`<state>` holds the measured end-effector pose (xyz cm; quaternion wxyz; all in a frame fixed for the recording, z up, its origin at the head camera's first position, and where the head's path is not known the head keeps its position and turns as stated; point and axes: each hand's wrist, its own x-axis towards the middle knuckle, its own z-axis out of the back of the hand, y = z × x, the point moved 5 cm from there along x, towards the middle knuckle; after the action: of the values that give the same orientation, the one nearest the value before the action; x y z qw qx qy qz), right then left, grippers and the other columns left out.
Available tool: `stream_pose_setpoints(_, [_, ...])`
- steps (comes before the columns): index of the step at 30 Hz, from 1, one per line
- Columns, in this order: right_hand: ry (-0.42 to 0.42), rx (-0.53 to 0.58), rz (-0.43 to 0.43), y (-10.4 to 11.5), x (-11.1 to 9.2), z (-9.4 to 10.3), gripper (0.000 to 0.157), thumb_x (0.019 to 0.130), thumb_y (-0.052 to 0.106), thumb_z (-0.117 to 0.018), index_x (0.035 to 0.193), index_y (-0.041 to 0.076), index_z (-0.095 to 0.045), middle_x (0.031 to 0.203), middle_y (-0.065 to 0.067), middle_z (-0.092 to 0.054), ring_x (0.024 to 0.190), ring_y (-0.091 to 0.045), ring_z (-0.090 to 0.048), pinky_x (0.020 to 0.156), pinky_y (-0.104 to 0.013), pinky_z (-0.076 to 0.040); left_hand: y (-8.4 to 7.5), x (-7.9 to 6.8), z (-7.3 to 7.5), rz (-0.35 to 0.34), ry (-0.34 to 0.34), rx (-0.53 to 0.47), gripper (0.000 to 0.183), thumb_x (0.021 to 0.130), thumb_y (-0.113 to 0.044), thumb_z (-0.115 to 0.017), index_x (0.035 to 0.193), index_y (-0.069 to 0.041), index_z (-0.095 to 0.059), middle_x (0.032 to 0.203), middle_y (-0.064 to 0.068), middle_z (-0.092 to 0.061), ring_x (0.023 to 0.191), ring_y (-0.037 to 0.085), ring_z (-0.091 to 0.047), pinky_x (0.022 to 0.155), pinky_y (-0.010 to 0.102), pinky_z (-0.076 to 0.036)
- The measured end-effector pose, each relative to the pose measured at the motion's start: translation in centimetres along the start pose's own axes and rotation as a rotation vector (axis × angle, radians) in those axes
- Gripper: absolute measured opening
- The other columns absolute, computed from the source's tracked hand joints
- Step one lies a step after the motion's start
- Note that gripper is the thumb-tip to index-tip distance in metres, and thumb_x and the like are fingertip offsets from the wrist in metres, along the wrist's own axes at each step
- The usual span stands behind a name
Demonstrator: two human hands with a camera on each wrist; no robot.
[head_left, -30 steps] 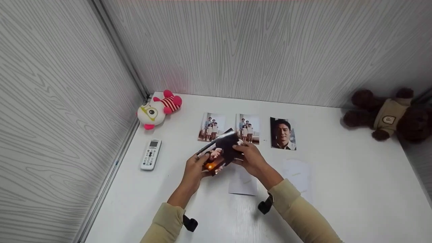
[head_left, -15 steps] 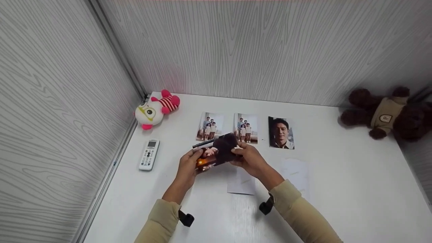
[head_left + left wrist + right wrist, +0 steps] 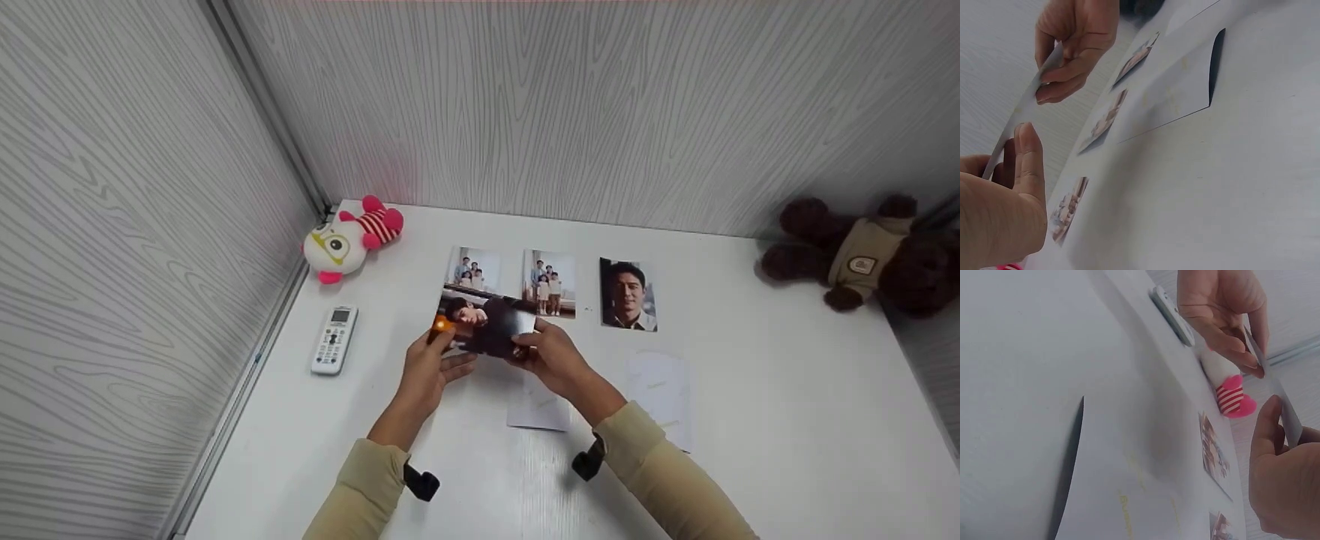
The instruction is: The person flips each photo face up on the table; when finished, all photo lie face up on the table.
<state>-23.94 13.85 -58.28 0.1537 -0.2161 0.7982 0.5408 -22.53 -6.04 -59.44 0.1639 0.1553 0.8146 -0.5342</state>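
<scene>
A glossy photo [image 3: 491, 322] of a person in dark clothes is held sideways above the table, picture side up. My left hand [image 3: 427, 367] pinches its left end, thumb on top, with some fingers stretched out beneath. My right hand [image 3: 555, 356] grips the right end, thumb on the picture. In the left wrist view, the photo's pale back [image 3: 1022, 109] spans the two hands. Behind it lie two family photos [image 3: 472, 266] [image 3: 551, 281], the left one partly covered in the head view. A portrait photo [image 3: 628, 295] lies to their right.
Two white sheets lie face down near me, one [image 3: 536, 409] below my right hand and another [image 3: 660, 386] farther right. A white remote control [image 3: 334, 341] and a pink-and-white plush toy [image 3: 352, 240] are at the left. A brown teddy bear [image 3: 862, 255] lies at the right by the wall.
The held photo has turned from a slant to nearly level across and tipped flatter, showing more of its picture. My left hand's lower fingers have straightened out from beneath it.
</scene>
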Motion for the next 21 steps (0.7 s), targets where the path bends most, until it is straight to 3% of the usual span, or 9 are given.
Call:
stream_pose_setpoints(5, [0.036,-0.015,-0.013,0.1,-0.2,0.4,0.051,0.097,0.001,-0.056,0.147,0.003,-0.046,0.112,-0.007,-0.062,0.091,-0.016,-0.064,0.078,-0.030,-0.060,-0.5,0.3,0.4,-0.025,-0.057,-0.021,0.044,0.106,-0.027,-0.055,0.142,-0.002,-0.048,0.125,0.018,-0.056,0.079,0.024,-0.073,0.068,0.032,-0.062])
stream_pose_setpoints(9, [0.059,-0.024,-0.014,0.3,-0.4,0.8,0.051,0.099,0.004,-0.058,0.148,0.005,-0.045,0.113,-0.008,-0.061,0.089,-0.016,-0.065,0.077,-0.029,-0.060,-0.9,0.6,0.6,-0.037,-0.093,0.011,0.042,0.104,-0.031,-0.058,0.131,0.001,-0.054,0.110,0.012,-0.062,0.075,0.021,-0.072,0.066,0.032,-0.061])
stream_pose_setpoints(14, [0.084,-0.078,-0.036,-0.2,-0.7,0.9,0.040,0.098,0.006,-0.061,0.137,0.001,-0.051,0.112,-0.011,-0.060,0.085,-0.016,-0.065,0.075,-0.027,-0.060,-1.4,1.2,0.8,-0.065,-0.144,0.066,0.037,0.103,-0.033,-0.060,0.117,0.001,-0.060,0.092,0.004,-0.061,0.072,0.016,-0.066,0.065,0.032,-0.059])
stream_pose_setpoints(21, [0.163,-0.236,-0.053,-1.4,-0.9,0.0,0.034,0.095,0.005,-0.064,0.129,0.000,-0.057,0.109,-0.009,-0.066,0.094,-0.021,-0.069,0.079,-0.028,-0.059,-2.4,2.0,1.2,-0.111,-0.190,0.080,0.034,0.103,-0.031,-0.060,0.121,-0.002,-0.064,0.087,-0.001,-0.065,0.073,0.012,-0.063,0.059,0.027,-0.054])
